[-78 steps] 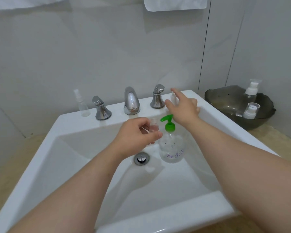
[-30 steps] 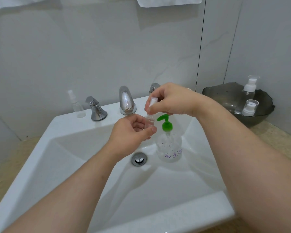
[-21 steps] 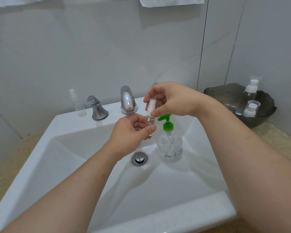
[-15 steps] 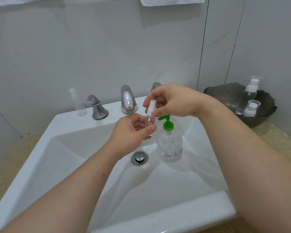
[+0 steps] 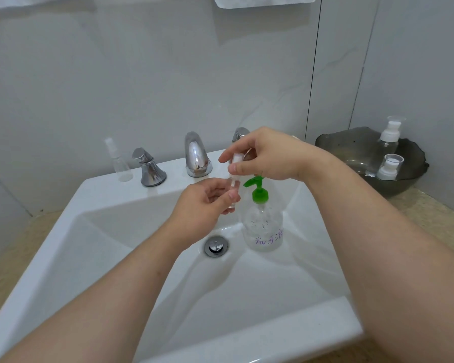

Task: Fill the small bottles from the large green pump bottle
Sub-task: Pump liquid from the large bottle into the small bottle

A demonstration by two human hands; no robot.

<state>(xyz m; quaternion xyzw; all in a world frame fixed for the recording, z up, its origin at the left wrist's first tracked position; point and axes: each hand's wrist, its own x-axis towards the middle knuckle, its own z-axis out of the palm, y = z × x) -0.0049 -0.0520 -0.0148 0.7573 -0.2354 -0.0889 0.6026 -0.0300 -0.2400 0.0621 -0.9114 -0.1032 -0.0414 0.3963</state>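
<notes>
The large clear bottle with a green pump (image 5: 262,226) stands upright in the white sink (image 5: 110,200), right of the drain. My left hand (image 5: 205,205) holds a small clear bottle (image 5: 233,191) upright above the basin, left of the green pump. My right hand (image 5: 262,155) pinches that bottle's white spray cap (image 5: 236,163) directly over its neck; I cannot tell whether the cap is seated. Another small spray bottle (image 5: 118,161) stands on the sink ledge at the far left.
Chrome faucet (image 5: 195,155) and left handle (image 5: 147,169) line the back ledge; the right handle is mostly hidden by my right hand. A dark bowl (image 5: 351,150) on the right counter holds two white-capped bottles (image 5: 389,137) (image 5: 390,166). Towels hang above.
My right hand came back from the ledge near the right handle with the white spray cap and brought it over the small bottle in my left hand, lowering it slightly.
</notes>
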